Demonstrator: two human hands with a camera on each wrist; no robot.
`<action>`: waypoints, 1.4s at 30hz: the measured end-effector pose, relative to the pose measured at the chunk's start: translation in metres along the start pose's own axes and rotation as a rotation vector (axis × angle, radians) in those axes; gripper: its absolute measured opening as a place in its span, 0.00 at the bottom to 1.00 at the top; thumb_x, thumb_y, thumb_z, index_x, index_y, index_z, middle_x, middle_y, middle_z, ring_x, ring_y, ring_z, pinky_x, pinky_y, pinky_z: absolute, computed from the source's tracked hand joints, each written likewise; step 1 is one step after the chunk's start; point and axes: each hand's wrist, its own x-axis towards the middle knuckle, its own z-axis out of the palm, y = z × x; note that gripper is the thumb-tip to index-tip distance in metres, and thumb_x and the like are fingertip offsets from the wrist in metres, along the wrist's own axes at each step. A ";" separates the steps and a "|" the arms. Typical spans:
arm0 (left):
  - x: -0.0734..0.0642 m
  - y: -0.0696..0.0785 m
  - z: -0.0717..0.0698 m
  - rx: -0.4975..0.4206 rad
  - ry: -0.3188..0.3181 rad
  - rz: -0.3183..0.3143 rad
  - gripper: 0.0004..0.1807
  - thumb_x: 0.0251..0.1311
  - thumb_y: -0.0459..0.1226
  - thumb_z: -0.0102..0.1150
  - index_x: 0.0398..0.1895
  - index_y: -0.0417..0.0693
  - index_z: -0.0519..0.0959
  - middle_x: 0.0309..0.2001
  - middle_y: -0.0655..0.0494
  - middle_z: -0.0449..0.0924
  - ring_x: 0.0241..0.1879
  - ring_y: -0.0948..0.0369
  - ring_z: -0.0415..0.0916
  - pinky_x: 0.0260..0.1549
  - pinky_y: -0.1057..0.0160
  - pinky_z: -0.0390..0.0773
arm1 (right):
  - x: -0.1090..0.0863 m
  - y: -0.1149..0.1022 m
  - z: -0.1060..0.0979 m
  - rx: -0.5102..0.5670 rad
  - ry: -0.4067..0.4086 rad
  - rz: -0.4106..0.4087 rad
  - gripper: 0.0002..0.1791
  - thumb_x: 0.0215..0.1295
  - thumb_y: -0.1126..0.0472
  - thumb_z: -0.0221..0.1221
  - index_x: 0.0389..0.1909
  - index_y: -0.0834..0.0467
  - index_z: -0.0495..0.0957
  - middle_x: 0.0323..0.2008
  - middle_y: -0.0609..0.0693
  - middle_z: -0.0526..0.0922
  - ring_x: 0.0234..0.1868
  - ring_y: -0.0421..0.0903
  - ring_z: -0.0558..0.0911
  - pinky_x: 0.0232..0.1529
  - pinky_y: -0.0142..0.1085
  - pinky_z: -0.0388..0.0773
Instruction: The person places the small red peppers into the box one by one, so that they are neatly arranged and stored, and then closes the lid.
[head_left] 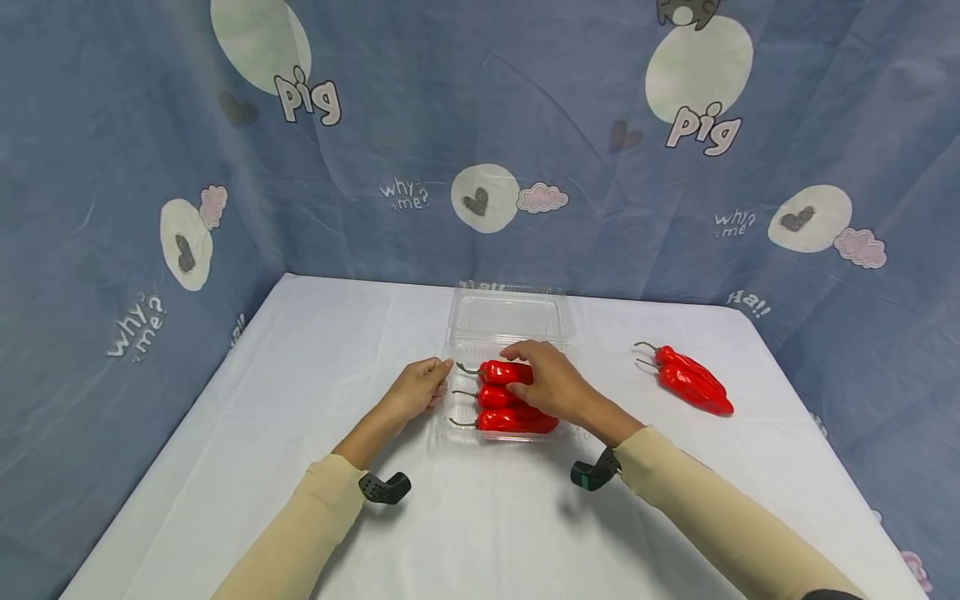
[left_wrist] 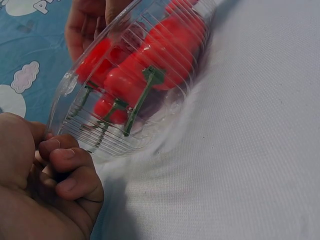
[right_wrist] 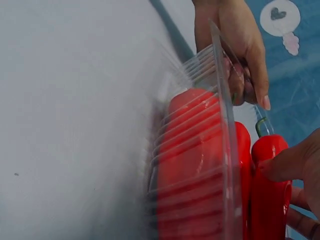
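A clear plastic box [left_wrist: 165,142] with its lid [head_left: 510,317] folded open to the back stands mid-table. Three red peppers lie side by side in it, green stems to the left: a far pepper [head_left: 495,372], a middle pepper [head_left: 497,396] and a near pepper [head_left: 517,420]. My left hand [head_left: 416,390] pinches the box's left rim between thumb and curled fingers. Over the box, my right hand [head_left: 551,379] holds the far pepper [right_wrist: 270,200], thumb on one side and fingers on the other. The right ends of the far and middle peppers are hidden under that hand.
Two more red peppers [head_left: 693,385] lie together on the white tablecloth [head_left: 225,467] to the right of the box. A blue patterned cloth [head_left: 375,233] hangs behind the table and along its sides.
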 end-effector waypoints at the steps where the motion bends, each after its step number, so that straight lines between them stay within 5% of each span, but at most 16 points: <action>1: 0.000 0.000 0.000 0.000 0.001 -0.003 0.24 0.77 0.49 0.48 0.22 0.47 0.64 0.19 0.60 0.63 0.18 0.65 0.59 0.18 0.69 0.60 | -0.001 0.001 -0.001 0.003 0.000 0.006 0.28 0.60 0.60 0.71 0.62 0.54 0.77 0.59 0.50 0.79 0.62 0.51 0.74 0.64 0.49 0.71; 11: 0.001 0.000 0.002 0.001 0.010 -0.001 0.24 0.77 0.49 0.48 0.23 0.47 0.63 0.19 0.60 0.63 0.18 0.65 0.59 0.18 0.68 0.60 | -0.012 0.012 -0.017 0.023 0.037 0.028 0.28 0.60 0.61 0.71 0.62 0.55 0.76 0.58 0.53 0.79 0.61 0.55 0.75 0.58 0.48 0.78; 42: 0.000 0.001 0.001 0.022 0.009 -0.005 0.23 0.78 0.48 0.48 0.23 0.47 0.64 0.19 0.60 0.63 0.18 0.64 0.59 0.18 0.68 0.60 | -0.062 0.085 -0.064 0.029 0.194 0.157 0.27 0.62 0.61 0.69 0.62 0.56 0.75 0.58 0.56 0.79 0.60 0.58 0.76 0.57 0.58 0.75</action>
